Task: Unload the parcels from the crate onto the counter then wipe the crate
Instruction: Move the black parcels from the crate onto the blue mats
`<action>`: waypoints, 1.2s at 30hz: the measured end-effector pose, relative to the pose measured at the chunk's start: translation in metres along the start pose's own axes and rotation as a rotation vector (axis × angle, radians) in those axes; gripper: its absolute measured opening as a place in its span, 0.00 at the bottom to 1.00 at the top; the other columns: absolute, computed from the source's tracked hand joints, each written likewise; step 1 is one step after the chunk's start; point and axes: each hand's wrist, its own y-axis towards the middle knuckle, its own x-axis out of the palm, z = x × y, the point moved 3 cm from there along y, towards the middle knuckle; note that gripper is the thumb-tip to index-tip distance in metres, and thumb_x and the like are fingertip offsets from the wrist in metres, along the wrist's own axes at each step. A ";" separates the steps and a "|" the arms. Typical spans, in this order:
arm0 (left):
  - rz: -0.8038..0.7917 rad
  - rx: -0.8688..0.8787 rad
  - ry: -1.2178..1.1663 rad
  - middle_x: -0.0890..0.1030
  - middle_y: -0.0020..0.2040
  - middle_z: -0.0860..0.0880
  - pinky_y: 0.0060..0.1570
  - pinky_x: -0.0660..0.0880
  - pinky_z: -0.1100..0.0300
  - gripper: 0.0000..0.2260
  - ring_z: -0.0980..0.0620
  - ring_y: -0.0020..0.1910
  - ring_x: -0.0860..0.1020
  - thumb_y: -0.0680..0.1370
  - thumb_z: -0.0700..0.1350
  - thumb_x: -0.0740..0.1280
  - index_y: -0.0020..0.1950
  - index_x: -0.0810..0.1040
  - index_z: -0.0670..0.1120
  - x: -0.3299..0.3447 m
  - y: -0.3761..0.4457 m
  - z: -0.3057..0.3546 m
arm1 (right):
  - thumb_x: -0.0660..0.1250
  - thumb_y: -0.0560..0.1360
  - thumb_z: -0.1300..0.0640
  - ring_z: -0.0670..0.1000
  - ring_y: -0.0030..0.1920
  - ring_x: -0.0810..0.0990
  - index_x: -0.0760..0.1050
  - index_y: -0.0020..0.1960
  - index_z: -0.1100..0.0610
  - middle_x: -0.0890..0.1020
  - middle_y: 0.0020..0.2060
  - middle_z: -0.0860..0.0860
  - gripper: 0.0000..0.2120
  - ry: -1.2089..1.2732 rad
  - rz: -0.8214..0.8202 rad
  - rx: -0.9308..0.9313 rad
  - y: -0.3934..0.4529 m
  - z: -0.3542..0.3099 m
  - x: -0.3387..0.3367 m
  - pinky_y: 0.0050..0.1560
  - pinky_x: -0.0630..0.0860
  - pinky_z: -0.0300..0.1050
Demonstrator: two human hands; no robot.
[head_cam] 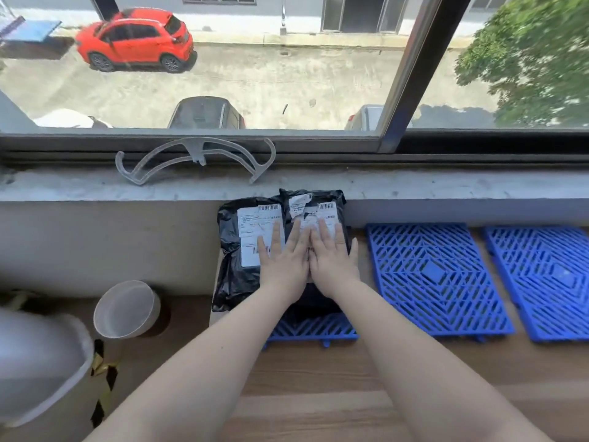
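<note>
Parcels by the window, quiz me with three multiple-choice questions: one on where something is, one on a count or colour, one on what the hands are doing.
1. Where does the clear hanger lie?
A. on the window sill
B. on the wooden counter
C. on a blue panel

2. How many blue panels show, counting the one partly under the parcels?
A. one
B. three
C. five

3. What are the two hands doing?
A. gripping a cloth
B. hanging idle off the counter
C. resting flat on the parcels

Answers:
1. A, it lies on the grey sill under the glass.
2. B, two panels lie to the right, and a third sticks out below the parcels.
3. C, the left hand and right hand lie with straight fingers on the labelled black bags.
</note>
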 end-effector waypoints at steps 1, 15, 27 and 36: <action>-0.018 -0.014 0.011 0.29 0.77 0.55 0.71 0.36 0.31 0.27 0.40 0.75 0.27 0.85 0.54 0.43 0.78 0.30 0.54 0.006 0.001 -0.003 | 0.40 0.84 0.46 0.52 0.77 0.31 0.34 0.79 0.47 0.31 0.77 0.43 0.27 -0.024 0.010 0.014 0.000 0.000 0.006 0.75 0.36 0.64; 0.097 0.083 0.130 0.47 0.82 0.48 0.73 0.42 0.32 0.25 0.40 0.80 0.44 0.85 0.53 0.46 0.81 0.46 0.51 -0.022 -0.008 0.005 | 0.46 0.84 0.44 0.57 0.79 0.38 0.42 0.80 0.46 0.42 0.80 0.46 0.28 -0.160 0.085 -0.015 -0.019 0.025 -0.019 0.76 0.39 0.64; 0.261 0.382 0.196 0.58 0.77 0.44 0.72 0.51 0.36 0.29 0.41 0.76 0.56 0.80 0.60 0.59 0.79 0.56 0.53 -0.057 -0.060 0.203 | 0.62 0.79 0.44 0.57 0.78 0.51 0.49 0.80 0.46 0.51 0.80 0.50 0.35 -0.075 0.240 0.143 -0.164 0.193 -0.087 0.74 0.56 0.63; 0.359 0.723 0.176 0.59 0.74 0.43 0.67 0.60 0.38 0.34 0.37 0.71 0.59 0.74 0.65 0.63 0.76 0.59 0.55 -0.041 -0.173 0.524 | 0.66 0.74 0.38 0.58 0.75 0.56 0.54 0.78 0.46 0.59 0.76 0.52 0.38 -0.121 0.394 0.559 -0.414 0.432 -0.115 0.73 0.54 0.64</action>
